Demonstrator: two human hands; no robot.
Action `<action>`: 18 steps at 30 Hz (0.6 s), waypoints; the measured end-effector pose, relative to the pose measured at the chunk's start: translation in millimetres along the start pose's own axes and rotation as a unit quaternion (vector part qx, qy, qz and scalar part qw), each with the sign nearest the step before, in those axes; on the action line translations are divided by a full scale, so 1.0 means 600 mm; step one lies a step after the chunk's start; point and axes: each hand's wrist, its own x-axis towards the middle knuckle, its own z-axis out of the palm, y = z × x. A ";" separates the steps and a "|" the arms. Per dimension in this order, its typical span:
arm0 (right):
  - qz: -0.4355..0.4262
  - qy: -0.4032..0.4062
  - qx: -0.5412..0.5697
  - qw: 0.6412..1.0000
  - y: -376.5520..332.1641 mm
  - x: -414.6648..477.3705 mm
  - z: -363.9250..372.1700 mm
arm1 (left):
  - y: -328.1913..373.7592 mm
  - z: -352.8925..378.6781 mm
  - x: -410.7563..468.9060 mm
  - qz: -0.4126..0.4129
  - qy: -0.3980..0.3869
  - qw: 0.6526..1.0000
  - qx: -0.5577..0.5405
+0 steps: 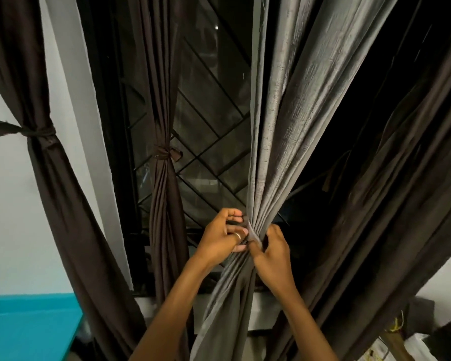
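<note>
Left hand (220, 237), a ring on one finger, curls at the left edge of a gathered grey curtain (284, 126). Its thumb and fingertips appear to pinch the end of a narrow pale band (253, 234) that crosses the front of the bundle. The right hand (272, 252) is wrapped round the same bundle from the right side. Its fingers are curled behind the folds and its thumb rests at the lower end of the band. Both hands meet at the narrowest point of the curtain, low in the middle of the view, with the cloth fanning out above and hanging loose below.

The cloth looks soft, fairly thick and slightly shiny, so the folds will likely slide and spread if the grip loosens. The best hold is probably right at the pinched waist, squeezing all the pleats together while the thin, floppy band is drawn snug.

Behind the hands is a dark window with a diagonal metal grille (208, 142). To the left hang a brown curtain (164, 191) and a second brown curtain (50, 178), each knotted at the middle. A loose brown curtain (401, 178) hangs to the right. A white wall (8, 204) and a teal surface (29, 327) sit at the far left.
</note>
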 end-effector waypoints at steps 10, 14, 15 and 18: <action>-0.002 -0.029 0.049 0.998 0.001 0.005 -0.016 | -0.002 -0.039 0.024 0.082 -0.004 0.961 0.266; -0.008 -0.032 0.053 0.998 0.001 0.005 -0.020 | 0.012 -0.057 0.029 0.122 0.032 0.929 0.348; -0.009 -0.033 0.055 0.998 0.000 0.005 -0.021 | 0.014 -0.060 0.028 0.126 0.029 0.921 0.368; -0.009 -0.035 0.055 0.998 0.004 0.005 -0.020 | 0.021 -0.064 0.021 0.133 0.033 0.884 0.447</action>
